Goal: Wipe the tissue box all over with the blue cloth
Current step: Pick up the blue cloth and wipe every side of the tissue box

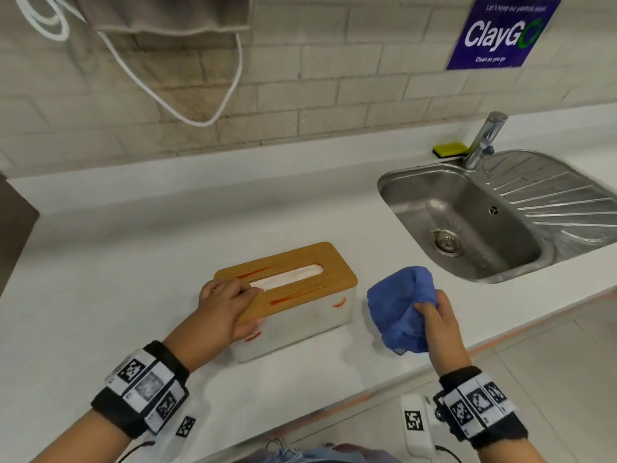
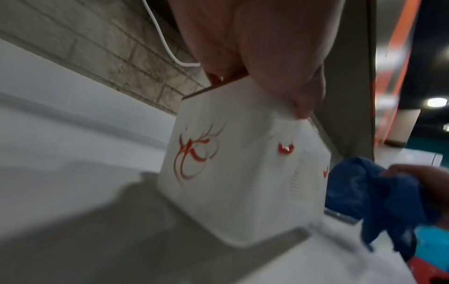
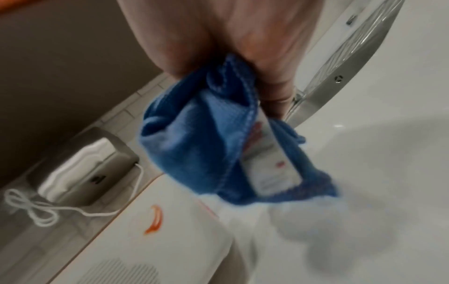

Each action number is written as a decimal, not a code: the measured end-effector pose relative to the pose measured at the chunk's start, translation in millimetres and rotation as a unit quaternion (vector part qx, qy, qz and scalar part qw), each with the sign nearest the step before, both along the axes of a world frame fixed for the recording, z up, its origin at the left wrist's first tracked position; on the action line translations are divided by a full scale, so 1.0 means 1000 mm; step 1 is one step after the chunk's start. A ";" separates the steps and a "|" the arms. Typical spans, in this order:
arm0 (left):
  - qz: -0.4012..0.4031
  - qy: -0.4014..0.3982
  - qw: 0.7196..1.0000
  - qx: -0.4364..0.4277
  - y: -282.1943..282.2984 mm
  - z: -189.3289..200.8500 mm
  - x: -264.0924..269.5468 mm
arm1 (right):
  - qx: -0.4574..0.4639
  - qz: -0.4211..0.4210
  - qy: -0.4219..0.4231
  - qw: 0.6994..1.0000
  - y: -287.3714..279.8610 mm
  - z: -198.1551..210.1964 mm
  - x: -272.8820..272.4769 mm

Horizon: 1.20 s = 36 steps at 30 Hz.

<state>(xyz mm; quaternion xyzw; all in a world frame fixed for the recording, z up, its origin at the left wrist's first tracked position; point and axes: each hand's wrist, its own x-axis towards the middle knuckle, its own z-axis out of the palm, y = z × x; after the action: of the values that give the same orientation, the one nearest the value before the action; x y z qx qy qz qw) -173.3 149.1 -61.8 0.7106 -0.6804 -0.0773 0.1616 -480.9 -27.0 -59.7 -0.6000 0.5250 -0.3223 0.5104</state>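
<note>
While the left hand [image 1: 224, 307] is resting over the near left end of the tissue box [image 1: 300, 305], its fingers are lying across the wooden lid [image 1: 310, 262] and its thumb is curling down onto the white front wall, so this grip is clasping the box's end. That box is sitting on the white table [image 1: 133, 262], left of the sink [image 1: 467, 222], with red smears showing on the lid and on its white sides; the left wrist view is showing more red swirls on the end wall [image 2: 206, 153]. Just right of the box, apart from it, the right hand [image 1: 440, 325] is holding the bunched blue cloth [image 1: 400, 305] above the table, fingers and thumb closing round its folds. A white label [image 3: 272, 169] is hanging from the cloth in the right wrist view. Farther right, a yellow sponge [image 1: 449, 149] is lying beside the tap [image 1: 484, 138].
</note>
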 end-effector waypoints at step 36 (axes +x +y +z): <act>0.084 0.266 0.955 0.104 -0.045 0.018 0.059 | -0.091 0.073 -0.099 0.988 -0.055 -0.030 0.138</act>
<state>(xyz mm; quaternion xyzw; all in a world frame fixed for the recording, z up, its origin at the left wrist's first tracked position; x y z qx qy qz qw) -114.8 104.0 -43.4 0.7316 -0.5392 -0.3199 0.2678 -343.3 -82.4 -89.6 -0.6459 0.3947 -0.3887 0.5253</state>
